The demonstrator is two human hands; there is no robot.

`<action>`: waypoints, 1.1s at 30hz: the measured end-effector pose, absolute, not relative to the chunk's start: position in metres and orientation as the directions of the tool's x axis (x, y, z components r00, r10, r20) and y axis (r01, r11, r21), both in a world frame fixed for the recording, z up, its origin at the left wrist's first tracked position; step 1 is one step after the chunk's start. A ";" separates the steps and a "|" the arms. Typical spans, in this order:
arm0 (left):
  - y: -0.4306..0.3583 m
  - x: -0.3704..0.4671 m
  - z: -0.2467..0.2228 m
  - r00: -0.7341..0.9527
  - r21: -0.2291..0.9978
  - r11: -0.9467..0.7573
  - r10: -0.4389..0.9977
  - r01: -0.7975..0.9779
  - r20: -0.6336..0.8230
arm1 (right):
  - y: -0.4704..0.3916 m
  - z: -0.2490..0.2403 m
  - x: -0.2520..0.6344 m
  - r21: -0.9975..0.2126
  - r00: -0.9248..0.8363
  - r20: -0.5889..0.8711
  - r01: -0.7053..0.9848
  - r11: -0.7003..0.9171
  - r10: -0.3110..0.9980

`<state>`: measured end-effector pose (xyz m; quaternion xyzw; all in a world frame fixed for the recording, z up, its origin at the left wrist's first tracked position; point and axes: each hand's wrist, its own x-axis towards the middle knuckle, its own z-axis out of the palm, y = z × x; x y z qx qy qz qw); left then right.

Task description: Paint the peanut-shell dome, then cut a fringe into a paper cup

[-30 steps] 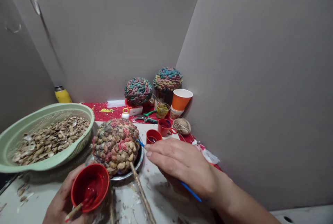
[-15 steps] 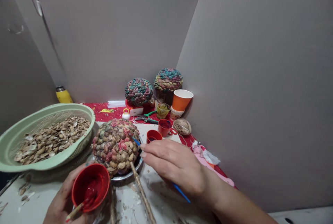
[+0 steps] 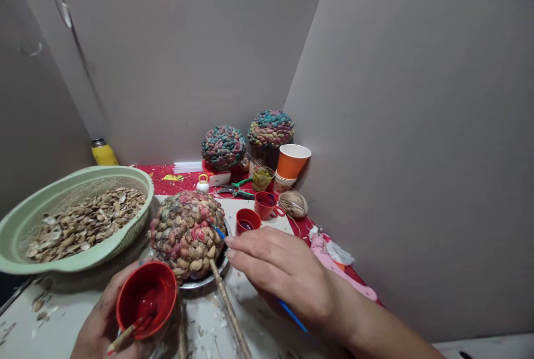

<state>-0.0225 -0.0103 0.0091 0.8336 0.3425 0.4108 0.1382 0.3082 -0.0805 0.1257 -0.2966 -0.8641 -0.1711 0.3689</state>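
My right hand is closed round a thin blue paintbrush; its tip is at the right side of a dome covered in peanut-like shells. Red and dark paint marks part of that dome, while other shells stay tan. The dome rests in a shallow metal dish. In my left hand is a red cup with red paint inside, and a wooden stick leans over its rim. A twig slants from the dome toward me.
A green basket of empty shells stands left. Two more red cups sit behind my right hand, beside a twine ball. Farther back are pliers, an orange paper cup and two painted shell balls. Grey panels enclose the table.
The brush tip has shifted slightly down and right along the dome's side. My left hand still holds the cup; the view has moved only a little.
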 end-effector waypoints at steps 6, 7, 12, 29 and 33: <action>-0.015 -0.021 0.009 0.425 0.549 -0.724 0.689 0.417 0.587 | -0.096 0.134 0.310 -0.114 -0.464 0.770 0.577 0.809 0.438; -0.016 -0.020 0.008 0.418 0.564 -0.722 0.692 0.400 0.589 | -0.099 0.135 0.309 -0.172 -0.427 0.775 0.565 0.807 0.465; -0.023 -0.010 0.014 0.366 0.569 -0.744 0.667 0.349 0.649 | -0.108 0.137 0.295 -0.452 -0.332 0.754 0.364 0.815 0.567; -0.020 0.003 0.038 0.470 0.338 -0.939 0.323 0.055 0.821 | -0.087 0.105 0.253 -0.263 -0.596 0.680 0.346 0.901 0.427; -0.020 0.004 0.039 0.471 0.340 -0.939 0.326 0.058 0.820 | -0.086 0.102 0.253 -0.359 -0.582 0.676 0.276 0.891 0.453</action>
